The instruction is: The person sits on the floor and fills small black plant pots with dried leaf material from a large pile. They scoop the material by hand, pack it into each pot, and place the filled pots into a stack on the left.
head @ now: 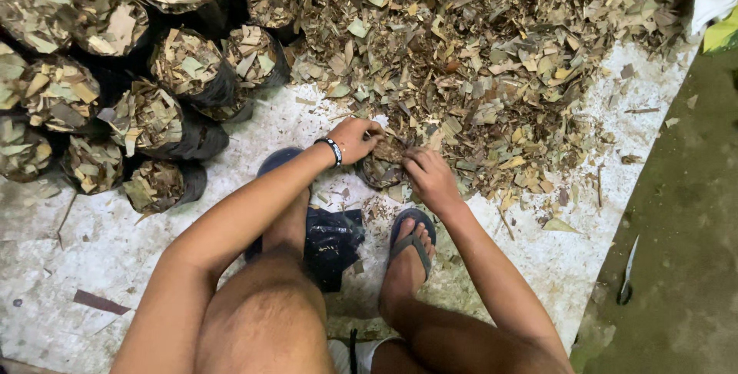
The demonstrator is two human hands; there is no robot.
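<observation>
At the near edge of the leaf pile, on the white sheet: both hands are working at one small black bag.
Work item: the small black bag [382, 170] is sitting on the white ground sheet [538, 259], touching the foot of the chopped dry leaf pile [492, 66], just ahead of the sandalled foot [411, 239].
Left hand: the left hand [354, 139] is gripping the far rim of the bag, fingers curled shut on it; a dark wristband [332, 150] is sitting on the wrist.
Right hand: the right hand [430, 178] is pressing leaf pieces at the bag mouth, fingers [413, 161] bent inward; whether they are pinching material cannot be told.
Filled stock: the filled black bags [146, 120] are standing upright in rows toward the sheet's far left corner.
Spare stock: the empty black bags [332, 239] are lying crumpled between the feet.
Technique, judged: the rim-side hand is best keeping the mouth wide and upright while the other is raking small amounts in and tamping.
Risk, judged: a slack rim is likely folding shut and spilling leaves onto the sheet.
</observation>
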